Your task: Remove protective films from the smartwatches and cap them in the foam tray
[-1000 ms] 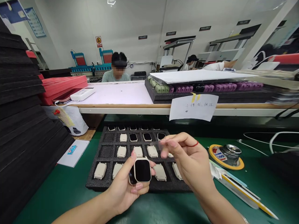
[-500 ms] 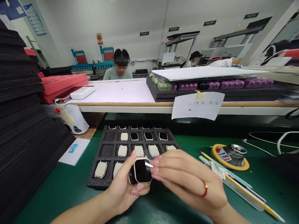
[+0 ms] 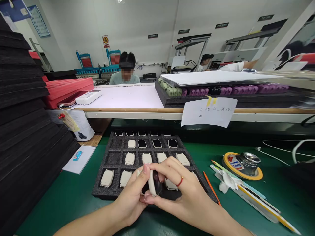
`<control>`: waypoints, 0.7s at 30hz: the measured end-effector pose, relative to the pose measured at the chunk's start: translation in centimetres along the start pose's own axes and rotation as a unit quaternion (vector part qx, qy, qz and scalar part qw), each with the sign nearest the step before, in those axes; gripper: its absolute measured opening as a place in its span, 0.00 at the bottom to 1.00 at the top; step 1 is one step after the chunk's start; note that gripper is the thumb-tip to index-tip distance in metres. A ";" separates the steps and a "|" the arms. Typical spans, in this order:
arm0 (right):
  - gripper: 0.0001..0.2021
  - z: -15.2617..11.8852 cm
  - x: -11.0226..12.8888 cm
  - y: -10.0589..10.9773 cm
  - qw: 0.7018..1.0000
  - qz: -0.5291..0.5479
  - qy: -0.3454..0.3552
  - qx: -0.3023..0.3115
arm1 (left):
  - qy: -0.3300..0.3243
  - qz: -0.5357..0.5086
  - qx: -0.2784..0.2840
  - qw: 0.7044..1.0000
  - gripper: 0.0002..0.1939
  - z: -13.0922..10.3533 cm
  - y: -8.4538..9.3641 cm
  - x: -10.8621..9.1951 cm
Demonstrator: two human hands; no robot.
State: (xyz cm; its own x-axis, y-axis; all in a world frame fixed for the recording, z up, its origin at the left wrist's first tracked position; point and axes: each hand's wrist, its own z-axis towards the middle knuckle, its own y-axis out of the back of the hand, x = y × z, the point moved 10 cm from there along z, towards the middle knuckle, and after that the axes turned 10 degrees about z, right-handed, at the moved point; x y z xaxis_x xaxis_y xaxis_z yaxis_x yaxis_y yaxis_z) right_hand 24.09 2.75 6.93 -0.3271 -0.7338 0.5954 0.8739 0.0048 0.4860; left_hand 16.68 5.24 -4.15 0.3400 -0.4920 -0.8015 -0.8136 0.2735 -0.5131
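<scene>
- Turned edge-on since earlier frame: cream-and-black rounded-square watch body (image 3: 152, 185).
- Left hand (image 3: 131, 195) and right hand (image 3: 185, 188) both pinching it.
- Held over near side of black foam tray (image 3: 104, 194), green bench (image 3: 71, 206).

My right grip (image 3: 188, 190), which a second ago held a clear film up and to the right of the front watch (image 3: 152, 186), now closes around that watch alongside my left grip (image 3: 133, 196). The watch has turned from screen-toward-me to edge-on, its dark screen facing right. Newly exposed: a thin orange stick (image 3: 212, 188) beside the foam tray (image 3: 104, 195), and one pale watch case (image 3: 182, 159), formerly partly covered by my hand.
</scene>
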 end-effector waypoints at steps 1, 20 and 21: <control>0.28 0.0 -0.3 0.1 1.000 0.024 -0.009 0.000 | 0.005 -0.004 -0.005 1.000 0.26 0.0 0.1 0.0; 0.13 8.9 -9.2 -7.8 0.989 0.027 -0.121 0.082 | 0.103 -0.005 0.158 0.982 0.22 -1.4 -3.7 2.4; 0.13 8.9 -9.3 -9.7 0.988 0.022 -0.112 0.101 | 0.098 0.016 0.174 0.980 0.26 -1.4 -4.0 2.5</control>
State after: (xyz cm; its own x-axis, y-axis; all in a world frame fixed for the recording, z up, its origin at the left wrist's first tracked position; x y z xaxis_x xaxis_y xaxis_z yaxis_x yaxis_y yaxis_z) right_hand 15.47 15.61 2.42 -0.3816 -0.5614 0.7343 0.8073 0.1846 0.5606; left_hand 20.14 1.76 -3.65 0.1922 -0.6179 -0.7624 -0.6007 0.5403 -0.5893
